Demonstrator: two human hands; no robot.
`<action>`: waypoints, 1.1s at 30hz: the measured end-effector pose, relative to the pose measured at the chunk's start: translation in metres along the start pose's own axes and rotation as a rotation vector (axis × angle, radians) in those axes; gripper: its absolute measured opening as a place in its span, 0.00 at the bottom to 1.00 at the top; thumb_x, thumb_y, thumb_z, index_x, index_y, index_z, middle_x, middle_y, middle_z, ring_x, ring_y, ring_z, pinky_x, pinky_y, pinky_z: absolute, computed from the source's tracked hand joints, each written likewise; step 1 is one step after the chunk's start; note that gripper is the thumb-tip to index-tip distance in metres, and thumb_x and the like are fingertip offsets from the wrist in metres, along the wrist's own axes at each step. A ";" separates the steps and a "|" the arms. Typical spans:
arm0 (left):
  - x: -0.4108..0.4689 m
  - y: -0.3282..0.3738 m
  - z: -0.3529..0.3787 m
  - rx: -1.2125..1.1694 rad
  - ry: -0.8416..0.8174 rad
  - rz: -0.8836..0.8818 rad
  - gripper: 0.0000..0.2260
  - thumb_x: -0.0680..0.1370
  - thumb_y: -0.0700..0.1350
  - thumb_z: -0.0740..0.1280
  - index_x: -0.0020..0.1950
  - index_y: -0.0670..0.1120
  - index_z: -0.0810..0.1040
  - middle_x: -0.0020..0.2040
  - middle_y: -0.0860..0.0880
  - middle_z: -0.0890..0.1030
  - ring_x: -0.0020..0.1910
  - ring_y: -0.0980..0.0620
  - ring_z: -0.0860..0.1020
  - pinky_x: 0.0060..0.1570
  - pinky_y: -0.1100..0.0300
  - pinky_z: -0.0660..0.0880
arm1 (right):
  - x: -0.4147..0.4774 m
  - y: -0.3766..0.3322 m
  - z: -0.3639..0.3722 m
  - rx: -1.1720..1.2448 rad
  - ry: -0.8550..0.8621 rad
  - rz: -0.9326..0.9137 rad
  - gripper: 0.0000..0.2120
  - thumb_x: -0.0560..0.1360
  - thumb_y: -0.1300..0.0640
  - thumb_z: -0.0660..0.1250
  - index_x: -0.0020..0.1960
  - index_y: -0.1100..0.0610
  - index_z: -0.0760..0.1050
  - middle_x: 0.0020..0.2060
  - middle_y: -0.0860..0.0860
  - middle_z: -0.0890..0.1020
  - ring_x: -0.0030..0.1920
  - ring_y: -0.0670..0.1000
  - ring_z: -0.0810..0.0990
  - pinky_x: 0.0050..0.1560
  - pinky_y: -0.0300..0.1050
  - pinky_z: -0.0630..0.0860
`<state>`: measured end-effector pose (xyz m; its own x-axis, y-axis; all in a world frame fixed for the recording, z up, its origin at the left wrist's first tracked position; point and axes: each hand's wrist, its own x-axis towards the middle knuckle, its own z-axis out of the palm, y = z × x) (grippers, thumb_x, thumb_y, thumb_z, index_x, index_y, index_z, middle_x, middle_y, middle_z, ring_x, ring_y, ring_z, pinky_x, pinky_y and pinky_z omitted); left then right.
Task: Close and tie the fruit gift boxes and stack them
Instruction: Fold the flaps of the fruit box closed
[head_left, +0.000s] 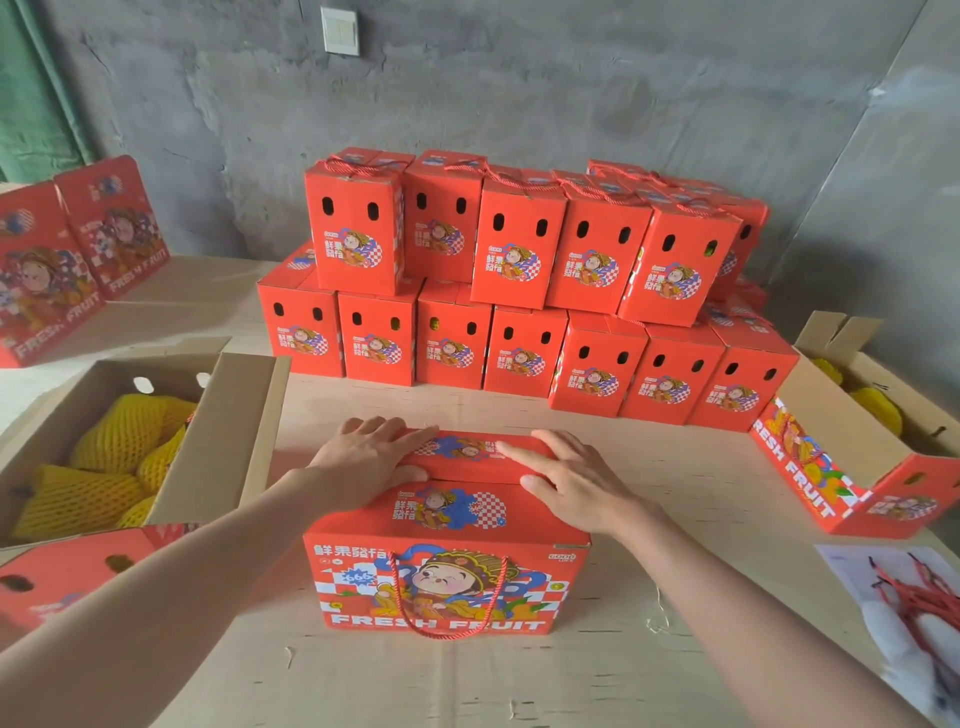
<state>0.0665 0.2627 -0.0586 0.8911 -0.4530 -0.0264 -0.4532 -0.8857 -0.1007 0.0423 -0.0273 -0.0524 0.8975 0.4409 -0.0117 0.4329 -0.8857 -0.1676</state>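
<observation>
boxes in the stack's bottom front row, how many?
7, side by side, left to right: box 1, box 2, box 3, box 4, box 5, box 6, box 7. The upper row sits on them; more boxes behind may be hidden.

Soft, even light, bright and without glare, a little stronger at the right of the frame. Only faint, diffuse shadows lie on the bench (675, 493). Wide-angle distortion bends lines toward the edges, the lower corners look smeared, and fine print is slightly soft.
</observation>
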 end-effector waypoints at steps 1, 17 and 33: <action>0.000 0.000 0.000 -0.002 -0.004 -0.011 0.31 0.75 0.67 0.42 0.77 0.59 0.45 0.71 0.51 0.65 0.70 0.49 0.64 0.69 0.51 0.58 | 0.000 0.000 0.001 -0.012 -0.010 -0.001 0.22 0.83 0.47 0.50 0.74 0.33 0.50 0.75 0.51 0.57 0.75 0.50 0.51 0.71 0.52 0.54; 0.007 -0.012 -0.007 -0.390 -0.085 -0.079 0.24 0.82 0.59 0.46 0.77 0.53 0.56 0.75 0.51 0.62 0.73 0.51 0.60 0.71 0.54 0.50 | 0.019 -0.014 0.000 -0.067 -0.124 -0.040 0.20 0.82 0.40 0.41 0.71 0.28 0.40 0.78 0.51 0.46 0.77 0.54 0.44 0.75 0.56 0.40; 0.003 -0.020 -0.010 -0.015 -0.118 0.053 0.50 0.61 0.78 0.33 0.78 0.55 0.47 0.74 0.52 0.63 0.69 0.50 0.67 0.67 0.55 0.62 | 0.025 -0.007 -0.012 -0.045 -0.184 -0.133 0.22 0.81 0.41 0.47 0.69 0.26 0.39 0.74 0.52 0.57 0.73 0.55 0.55 0.72 0.54 0.52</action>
<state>0.0786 0.2781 -0.0471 0.8621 -0.4847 -0.1478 -0.4990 -0.8628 -0.0810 0.0632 -0.0121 -0.0393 0.8038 0.5692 -0.1727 0.5532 -0.8221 -0.1350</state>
